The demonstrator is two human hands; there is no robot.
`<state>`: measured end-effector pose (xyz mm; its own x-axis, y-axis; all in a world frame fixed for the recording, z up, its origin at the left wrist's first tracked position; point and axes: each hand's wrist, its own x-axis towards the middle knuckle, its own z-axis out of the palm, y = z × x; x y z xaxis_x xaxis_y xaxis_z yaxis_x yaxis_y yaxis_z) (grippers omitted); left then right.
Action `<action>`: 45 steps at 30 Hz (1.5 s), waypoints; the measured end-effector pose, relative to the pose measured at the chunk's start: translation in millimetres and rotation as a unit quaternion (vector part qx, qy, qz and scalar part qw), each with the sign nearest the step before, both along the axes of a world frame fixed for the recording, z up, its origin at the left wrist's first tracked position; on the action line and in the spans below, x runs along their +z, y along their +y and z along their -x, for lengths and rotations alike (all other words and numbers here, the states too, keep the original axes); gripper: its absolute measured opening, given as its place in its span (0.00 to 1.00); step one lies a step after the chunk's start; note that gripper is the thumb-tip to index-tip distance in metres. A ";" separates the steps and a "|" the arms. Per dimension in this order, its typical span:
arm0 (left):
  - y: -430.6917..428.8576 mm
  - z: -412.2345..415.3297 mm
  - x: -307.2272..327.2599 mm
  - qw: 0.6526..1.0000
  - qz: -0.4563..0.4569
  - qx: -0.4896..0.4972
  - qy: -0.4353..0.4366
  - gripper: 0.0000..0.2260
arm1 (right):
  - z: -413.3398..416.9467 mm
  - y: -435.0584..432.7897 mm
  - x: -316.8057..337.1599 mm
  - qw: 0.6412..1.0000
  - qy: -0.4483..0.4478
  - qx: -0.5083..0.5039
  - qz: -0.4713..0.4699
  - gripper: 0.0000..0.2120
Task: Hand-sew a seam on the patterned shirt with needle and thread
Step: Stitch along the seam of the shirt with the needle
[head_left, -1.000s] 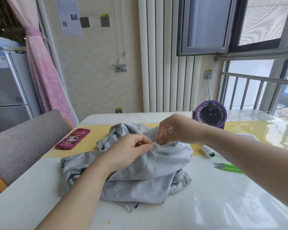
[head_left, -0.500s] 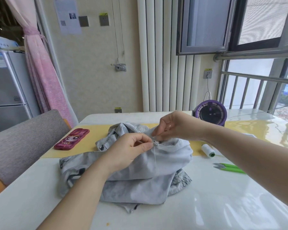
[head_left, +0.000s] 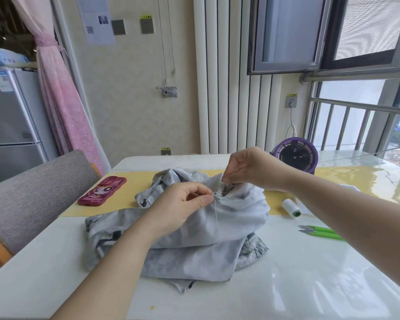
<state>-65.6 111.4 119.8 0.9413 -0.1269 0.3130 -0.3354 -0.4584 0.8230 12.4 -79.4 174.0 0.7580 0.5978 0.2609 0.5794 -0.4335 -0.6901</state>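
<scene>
The grey patterned shirt (head_left: 206, 241) lies bunched on the white table (head_left: 310, 285). My left hand (head_left: 183, 209) pinches a fold of it at the seam, thumb and forefinger pressed together. A pale thread (head_left: 216, 213) hangs down from that spot over the cloth. Just above and to the right, my right hand (head_left: 252, 169) hovers with its fingertips pinched together on the needle at the shirt's raised edge. The needle is almost wholly hidden by fingers and cloth.
A white thread spool (head_left: 291, 207) and green snips (head_left: 319, 232) lie right of the shirt. A pink phone case (head_left: 102, 191) rests on the yellow mat (head_left: 129, 188) at left. A purple fan (head_left: 295, 157) stands behind my right hand, and a grey chair (head_left: 32, 192) at the left edge.
The needle, plainly visible between my hands a second ago, went into the fold. My right hand has since risen slightly above the seam. My left hand kept its pinch.
</scene>
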 end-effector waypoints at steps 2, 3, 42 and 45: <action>-0.7 -0.6 0.6 1.000 0.002 -0.001 0.000 0.05 | -7.1 -2.2 1.2 0.999 -0.019 -0.039 -0.015 0.03; -1.0 -0.9 0.8 1.000 0.004 -0.001 0.000 0.05 | -9.5 -3.4 2.2 0.998 -0.023 -0.057 -0.027 0.03; 0.6 4.0 -3.6 1.000 0.007 0.014 -0.023 0.04 | 8.9 13.1 -4.2 0.990 -0.006 0.025 0.137 0.11; 1.8 4.5 -3.6 1.000 0.015 0.016 -0.020 0.04 | 6.0 6.7 -1.0 0.996 0.026 0.040 0.080 0.05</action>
<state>-70.1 113.2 116.2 0.9313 -0.0875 0.3536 -0.3541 -0.4451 0.8225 6.4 -72.7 173.1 0.7164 0.6876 0.1186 0.5816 -0.4945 -0.6459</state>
